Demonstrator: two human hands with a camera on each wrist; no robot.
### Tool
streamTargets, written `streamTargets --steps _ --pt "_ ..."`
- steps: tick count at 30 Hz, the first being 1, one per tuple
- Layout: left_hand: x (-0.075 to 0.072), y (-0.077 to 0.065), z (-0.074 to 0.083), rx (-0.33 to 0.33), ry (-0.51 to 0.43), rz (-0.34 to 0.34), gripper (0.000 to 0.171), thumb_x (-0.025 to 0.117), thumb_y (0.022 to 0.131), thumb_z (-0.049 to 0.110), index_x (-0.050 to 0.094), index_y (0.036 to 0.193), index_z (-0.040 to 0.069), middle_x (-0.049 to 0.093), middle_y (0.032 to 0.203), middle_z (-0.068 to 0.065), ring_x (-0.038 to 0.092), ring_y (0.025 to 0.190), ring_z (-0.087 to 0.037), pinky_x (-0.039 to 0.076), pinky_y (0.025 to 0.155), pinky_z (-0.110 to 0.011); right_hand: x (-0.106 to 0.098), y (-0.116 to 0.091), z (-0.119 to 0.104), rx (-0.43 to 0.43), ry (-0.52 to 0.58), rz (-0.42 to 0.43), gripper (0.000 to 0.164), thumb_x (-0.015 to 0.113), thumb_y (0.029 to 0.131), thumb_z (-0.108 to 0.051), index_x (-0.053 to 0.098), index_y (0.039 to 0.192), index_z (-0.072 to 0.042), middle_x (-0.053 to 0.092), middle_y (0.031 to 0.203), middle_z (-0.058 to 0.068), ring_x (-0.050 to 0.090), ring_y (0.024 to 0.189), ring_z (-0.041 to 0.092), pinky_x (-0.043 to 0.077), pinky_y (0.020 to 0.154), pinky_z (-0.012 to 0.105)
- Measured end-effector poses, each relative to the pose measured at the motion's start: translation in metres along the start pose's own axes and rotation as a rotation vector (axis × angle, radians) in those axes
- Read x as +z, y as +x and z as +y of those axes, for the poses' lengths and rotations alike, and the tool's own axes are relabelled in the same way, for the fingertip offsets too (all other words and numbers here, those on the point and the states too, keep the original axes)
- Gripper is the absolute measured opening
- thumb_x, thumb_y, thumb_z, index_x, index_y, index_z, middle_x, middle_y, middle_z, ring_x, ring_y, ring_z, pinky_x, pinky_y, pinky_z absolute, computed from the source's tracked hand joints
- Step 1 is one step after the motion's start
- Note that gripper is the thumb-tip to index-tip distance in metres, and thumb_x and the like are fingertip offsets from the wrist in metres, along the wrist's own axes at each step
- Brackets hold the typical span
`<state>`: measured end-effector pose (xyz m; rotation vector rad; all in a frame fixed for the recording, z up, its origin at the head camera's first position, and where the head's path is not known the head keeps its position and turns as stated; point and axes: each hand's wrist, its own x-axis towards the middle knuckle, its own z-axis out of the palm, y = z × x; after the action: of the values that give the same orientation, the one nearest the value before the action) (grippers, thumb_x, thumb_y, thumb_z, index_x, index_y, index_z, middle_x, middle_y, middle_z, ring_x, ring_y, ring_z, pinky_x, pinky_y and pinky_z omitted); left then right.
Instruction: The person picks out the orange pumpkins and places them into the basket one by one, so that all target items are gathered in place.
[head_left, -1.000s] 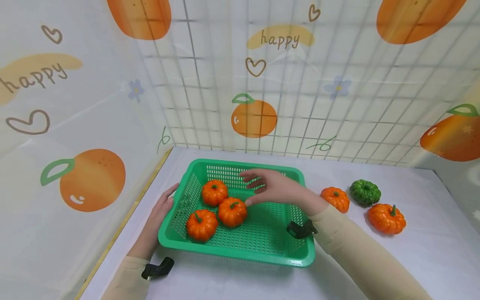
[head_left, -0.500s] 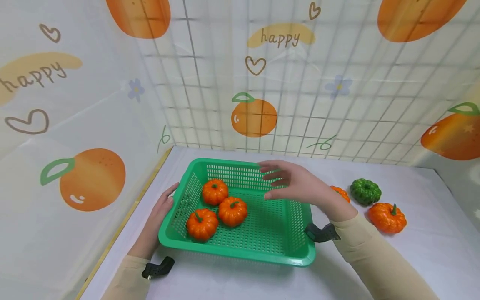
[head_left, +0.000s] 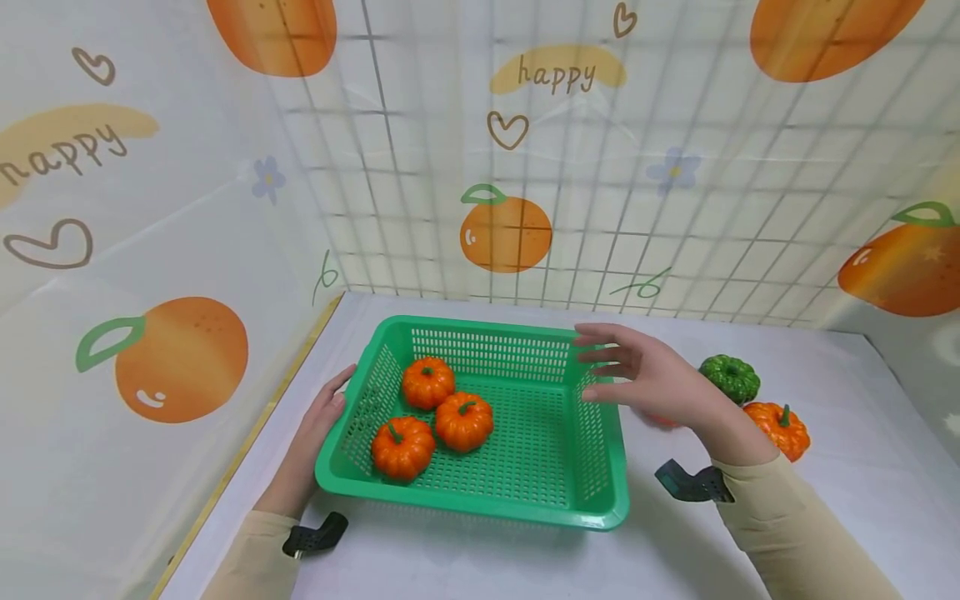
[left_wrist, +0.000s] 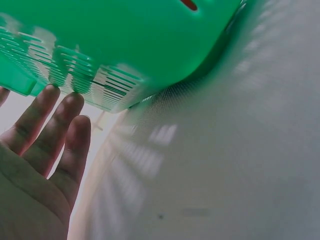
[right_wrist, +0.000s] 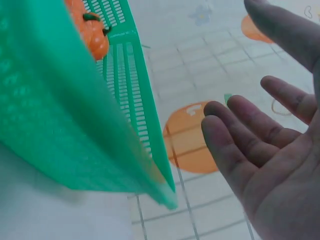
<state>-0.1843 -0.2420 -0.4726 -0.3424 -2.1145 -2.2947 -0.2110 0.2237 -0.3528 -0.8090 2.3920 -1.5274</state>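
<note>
A green plastic basket (head_left: 480, 510) stands in the middle of the table in the head view. Three small orange pumpkins lie in its left half: a back one (head_left: 428, 383), a middle one (head_left: 464, 422) and a front one (head_left: 402, 448). My left hand (head_left: 321, 425) rests along the basket's left side; in the left wrist view its straight fingers (left_wrist: 75, 135) reach the slotted wall. Over the basket's right rim hovers my right hand (head_left: 651, 375), fingers spread and relaxed, nothing in them. The right wrist view shows its bare palm (right_wrist: 290, 190) beside the basket wall (right_wrist: 65, 125).
Right of the basket on the white table (head_left: 840, 517) sit a green pumpkin (head_left: 730, 379) and an orange pumpkin (head_left: 780, 427), the latter partly behind my right wrist. Another orange pumpkin (head_left: 663, 420) is mostly hidden under my right hand. A printed curtain (head_left: 420, 208) covers the walls behind.
My right hand has moved right, from above the middle pumpkin to past the basket's right rim, staying unfilled. The left hand, basket and pumpkins have stayed in place.
</note>
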Motion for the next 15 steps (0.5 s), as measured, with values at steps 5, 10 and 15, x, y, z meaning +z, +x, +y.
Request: streamTargets --steps 5,10,15 --pt "0.001 0.002 0.000 -0.003 -0.005 0.003 0.052 0.033 0.109 0.025 0.023 0.157 0.008 0.061 0.132 -0.004 0.063 0.114 -0.020 0.054 0.087 -0.036 -0.007 -0.011 0.008 0.028 -0.011 0.037 0.077 0.083 0.083 -0.022 0.043 0.149 -0.017 0.051 0.142 0.003 0.053 0.126 0.032 0.048 0.097 0.048" --pt "0.000 0.004 0.000 -0.024 0.052 0.032 0.055 0.036 0.109 0.029 0.023 0.157 0.005 0.062 0.128 0.005 0.063 0.113 -0.014 0.054 0.087 -0.032 -0.012 -0.022 0.017 0.064 0.019 0.069 0.077 0.084 0.082 -0.020 0.044 0.148 -0.021 0.048 0.144 0.011 0.053 0.126 0.034 0.051 0.095 0.038" --pt "-0.001 0.004 0.000 -0.024 0.080 0.033 0.055 0.036 0.109 0.030 0.024 0.157 0.006 0.060 0.130 0.004 0.062 0.114 -0.013 0.054 0.088 -0.032 -0.015 -0.032 0.026 0.095 0.025 0.107 0.078 0.083 0.083 -0.019 0.043 0.149 -0.020 0.048 0.144 0.011 0.053 0.126 0.034 0.052 0.092 0.031"
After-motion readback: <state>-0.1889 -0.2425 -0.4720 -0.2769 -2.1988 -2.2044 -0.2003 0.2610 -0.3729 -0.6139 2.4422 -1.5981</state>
